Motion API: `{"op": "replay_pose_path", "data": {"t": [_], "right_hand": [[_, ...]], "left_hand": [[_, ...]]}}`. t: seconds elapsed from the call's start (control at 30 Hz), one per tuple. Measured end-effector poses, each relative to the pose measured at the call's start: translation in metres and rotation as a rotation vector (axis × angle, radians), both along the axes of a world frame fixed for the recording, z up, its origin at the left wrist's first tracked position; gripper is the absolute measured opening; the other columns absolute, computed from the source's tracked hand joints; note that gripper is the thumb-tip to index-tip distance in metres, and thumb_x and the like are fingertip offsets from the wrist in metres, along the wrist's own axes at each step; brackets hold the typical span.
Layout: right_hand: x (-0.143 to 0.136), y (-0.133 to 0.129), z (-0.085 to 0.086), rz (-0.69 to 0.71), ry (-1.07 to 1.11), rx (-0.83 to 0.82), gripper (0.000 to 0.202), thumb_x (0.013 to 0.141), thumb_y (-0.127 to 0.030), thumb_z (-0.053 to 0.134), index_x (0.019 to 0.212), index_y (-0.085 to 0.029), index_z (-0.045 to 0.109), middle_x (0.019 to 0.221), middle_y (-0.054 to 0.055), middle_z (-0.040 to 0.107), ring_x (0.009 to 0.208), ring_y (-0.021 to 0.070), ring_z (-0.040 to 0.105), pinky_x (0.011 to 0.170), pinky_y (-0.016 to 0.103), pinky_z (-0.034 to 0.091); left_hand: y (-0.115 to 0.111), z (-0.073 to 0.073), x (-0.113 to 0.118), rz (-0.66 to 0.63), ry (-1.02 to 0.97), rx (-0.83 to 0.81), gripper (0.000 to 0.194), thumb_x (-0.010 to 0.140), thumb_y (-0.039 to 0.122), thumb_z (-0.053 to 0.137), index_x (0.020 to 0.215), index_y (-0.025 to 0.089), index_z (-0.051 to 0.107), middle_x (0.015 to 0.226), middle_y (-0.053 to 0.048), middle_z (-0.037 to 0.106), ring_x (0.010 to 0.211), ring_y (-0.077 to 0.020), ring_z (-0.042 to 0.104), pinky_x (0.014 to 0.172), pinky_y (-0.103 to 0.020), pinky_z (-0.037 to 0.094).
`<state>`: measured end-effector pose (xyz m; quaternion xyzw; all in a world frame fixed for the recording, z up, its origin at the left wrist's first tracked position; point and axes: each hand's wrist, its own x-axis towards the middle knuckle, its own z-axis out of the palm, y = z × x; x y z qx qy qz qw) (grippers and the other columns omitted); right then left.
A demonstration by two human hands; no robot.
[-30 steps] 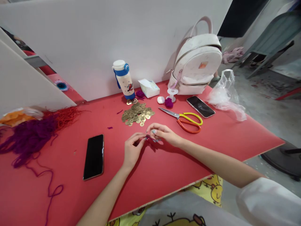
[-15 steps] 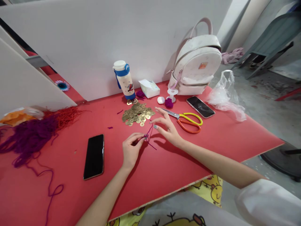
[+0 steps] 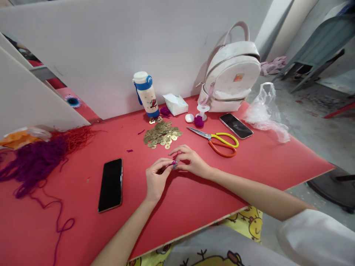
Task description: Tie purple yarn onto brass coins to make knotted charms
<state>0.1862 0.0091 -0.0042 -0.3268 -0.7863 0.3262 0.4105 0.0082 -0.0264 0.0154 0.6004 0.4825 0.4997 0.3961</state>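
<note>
Between my two hands is a short piece of purple yarn [image 3: 174, 162], mostly covered by fingers. My left hand [image 3: 158, 178] pinches it between thumb and fingertips. From the other side my right hand [image 3: 192, 162] meets it, thumb and fingers closed on the yarn close to the left fingertips. Just beyond the hands lies a pile of brass-coloured coins [image 3: 161, 133] with holes in the middle. Scissors [image 3: 213, 138] with one yellow and one orange handle lie to the right of the pile.
A black phone [image 3: 111, 184] lies left of my hands, beside tangled purple yarn [image 3: 41, 162] and red strands [image 3: 80, 136]. Along the back stand a bottle [image 3: 146, 94], tissue pack [image 3: 176, 104], spool [image 3: 203, 111] and white backpack [image 3: 231, 77]. Another phone [image 3: 236, 125] and a plastic bag [image 3: 267, 111] are right.
My right hand has come down and left, from spread fingers above the yarn to a pinch against my left fingertips. The loose yarn ends are now largely hidden.
</note>
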Motion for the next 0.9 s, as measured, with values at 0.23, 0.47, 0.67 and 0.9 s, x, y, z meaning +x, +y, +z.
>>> {"op": "replay_pose_path", "data": {"t": [0.23, 0.47, 0.67, 0.9], "right_hand": [[-0.001, -0.002, 0.002, -0.053, 0.015, -0.027, 0.020, 0.083, -0.034, 0.073, 0.096, -0.022, 0.064, 0.101, 0.007, 0.066, 0.097, 0.0218, 0.058, 0.090, 0.040, 0.047], [-0.002, -0.002, -0.002, -0.010, 0.019, 0.013, 0.010, 0.088, -0.025, 0.068, 0.078, -0.022, 0.068, 0.100, 0.006, 0.066, 0.095, 0.0209, 0.057, 0.087, 0.038, 0.049], [-0.002, -0.002, -0.002, 0.058, -0.088, 0.077, 0.016, 0.088, -0.021, 0.064, 0.072, -0.020, 0.067, 0.100, 0.008, 0.066, 0.095, 0.0214, 0.054, 0.083, 0.036, 0.049], [-0.003, -0.004, -0.003, 0.022, -0.133, 0.094, 0.016, 0.087, -0.016, 0.063, 0.071, -0.018, 0.064, 0.095, 0.008, 0.065, 0.088, 0.0189, 0.053, 0.077, 0.031, 0.048]], "left_hand": [[0.001, -0.005, -0.001, 0.024, -0.058, -0.059, 0.007, 0.078, 0.022, 0.069, 0.079, 0.018, 0.075, 0.083, -0.006, 0.072, 0.076, -0.0175, 0.067, 0.067, -0.026, 0.054], [-0.001, -0.003, 0.002, 0.037, -0.043, -0.044, 0.007, 0.079, 0.020, 0.069, 0.079, 0.018, 0.075, 0.082, -0.005, 0.072, 0.076, -0.0168, 0.067, 0.067, -0.025, 0.054], [-0.009, 0.000, 0.006, -0.032, 0.011, 0.041, 0.008, 0.082, 0.017, 0.068, 0.080, 0.019, 0.076, 0.083, -0.004, 0.073, 0.077, -0.0162, 0.067, 0.067, -0.024, 0.055], [-0.019, 0.005, 0.014, -0.155, 0.010, 0.131, 0.008, 0.083, 0.015, 0.070, 0.081, 0.019, 0.076, 0.082, -0.004, 0.073, 0.077, -0.0153, 0.068, 0.072, -0.023, 0.056]]}}
